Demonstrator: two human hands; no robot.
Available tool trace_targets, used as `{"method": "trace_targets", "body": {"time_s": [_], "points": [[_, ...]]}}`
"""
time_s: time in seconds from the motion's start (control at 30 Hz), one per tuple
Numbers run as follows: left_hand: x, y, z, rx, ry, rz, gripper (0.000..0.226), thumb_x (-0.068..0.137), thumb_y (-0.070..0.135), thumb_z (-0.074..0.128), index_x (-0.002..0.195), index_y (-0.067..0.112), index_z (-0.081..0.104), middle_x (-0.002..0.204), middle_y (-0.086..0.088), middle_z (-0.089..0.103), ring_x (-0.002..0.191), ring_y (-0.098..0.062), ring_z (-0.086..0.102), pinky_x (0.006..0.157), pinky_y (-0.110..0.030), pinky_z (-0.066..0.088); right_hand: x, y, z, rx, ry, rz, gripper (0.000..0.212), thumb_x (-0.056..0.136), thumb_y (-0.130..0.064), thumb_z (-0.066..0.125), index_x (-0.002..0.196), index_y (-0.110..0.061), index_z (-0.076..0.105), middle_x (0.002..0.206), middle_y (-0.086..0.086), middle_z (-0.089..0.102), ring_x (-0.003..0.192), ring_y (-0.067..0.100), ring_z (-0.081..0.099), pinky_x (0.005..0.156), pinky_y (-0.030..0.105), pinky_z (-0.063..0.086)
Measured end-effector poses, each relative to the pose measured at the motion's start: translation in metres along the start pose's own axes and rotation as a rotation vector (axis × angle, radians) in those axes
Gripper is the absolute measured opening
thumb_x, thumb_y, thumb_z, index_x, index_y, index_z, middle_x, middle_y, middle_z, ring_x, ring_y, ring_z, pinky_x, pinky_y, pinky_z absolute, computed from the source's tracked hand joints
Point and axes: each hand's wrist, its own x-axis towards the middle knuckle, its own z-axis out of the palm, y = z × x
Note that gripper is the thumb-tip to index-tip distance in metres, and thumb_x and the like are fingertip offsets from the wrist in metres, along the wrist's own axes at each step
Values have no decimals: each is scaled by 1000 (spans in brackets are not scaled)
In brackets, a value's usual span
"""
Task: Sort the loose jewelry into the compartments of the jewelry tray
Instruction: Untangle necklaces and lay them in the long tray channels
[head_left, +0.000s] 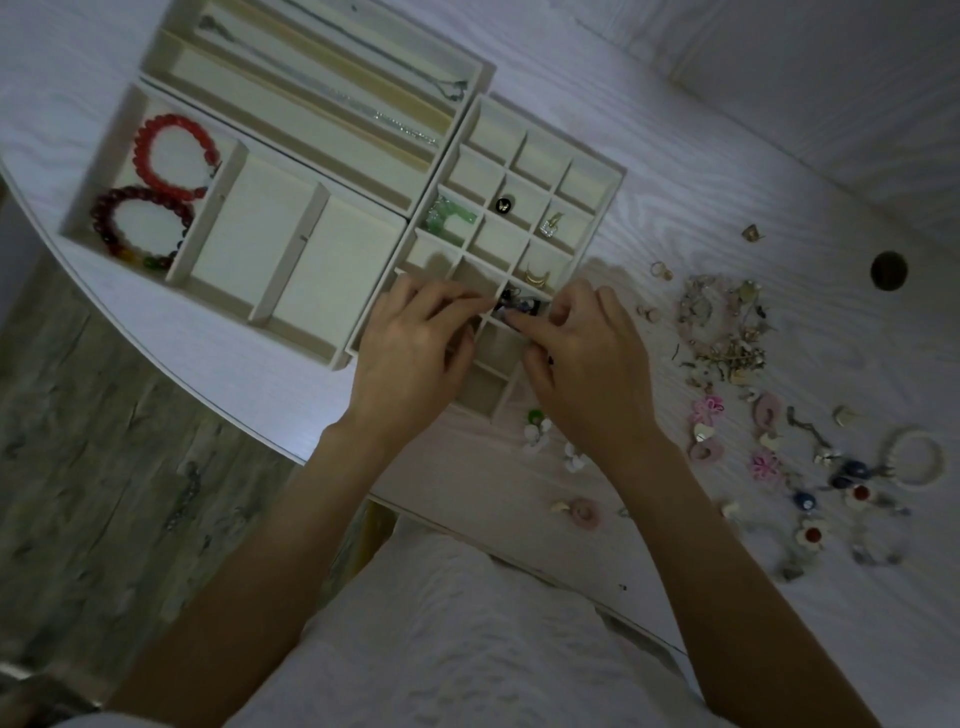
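While both hands meet over the grid tray (618, 179), the left hand (415, 345) and right hand (582, 353) are each pinching a small dark, bluish piece of jewelry (514, 307) between fingertips, right above a compartment near the tray's right edge. So both grips are closed on that one piece. It's too small and blurry to tell its shape, but it looks stretched roughly left to right between the two hands.

Other cells of that tray already hold a green piece (448, 215), a black round piece (503, 204), a silvery one (550, 224) and a gold crescent (536, 275). Left of it sits a wider tray (78, 208) with a red bead bracelet (174, 156) and a darker bead bracelet (140, 228) in its far-left section. Behind that, a long tray (478, 65) has chains (332, 91) lying lengthwise.

Loose jewelry pile (727, 327) is spread on the counter (779, 208) to the right, well apart from the tray, with open surface between. The counter's curved edge runs close along the left trays.
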Motion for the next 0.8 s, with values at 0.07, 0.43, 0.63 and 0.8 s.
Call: {"method": "trace_targets", "body": {"time_s": [0.07, 0.43, 0.63, 0.8], "points": [[1, 0, 0, -4, 2, 4, 26, 90, 12, 54, 109, 12, 71, 104, -4, 67, 91, -24, 53, 77, -35, 45, 1, 4, 0, 19, 12, 3, 30, 86, -14, 47, 100, -16, 73, 81, 7, 49, 75, 21, 40, 64, 26, 28], [3, 5, -1, 19, -5, -3, 24, 87, 7, 56, 106, 9, 70, 102, -6, 66, 90, -25, 52, 77, -34, 42, 0, 8, 4, 42, 58, -7, 29, 87, -12, 51, 110, -10, 69, 82, 10, 51, 74, 23, 44, 65, 25, 31], [4, 6, 0, 31, 5, 0, 23, 87, 7, 55, 105, 9, 69, 102, -7, 66, 90, -27, 53, 76, -37, 44, 10, 13, 3, 83, 24, 9, 28, 87, -15, 53, 110, -15, 69, 86, 8, 51, 77, 20, 43, 64, 24, 26], [3, 9, 0, 41, 27, -13, 24, 85, 4, 57, 106, 9, 69, 104, -7, 66, 91, -27, 53, 77, -37, 45, 3, 22, 1, 201, 86, -15, 23, 88, -7, 54, 104, -7, 70, 90, 10, 60, 81, 24, 54, 67, 27, 41]]}}
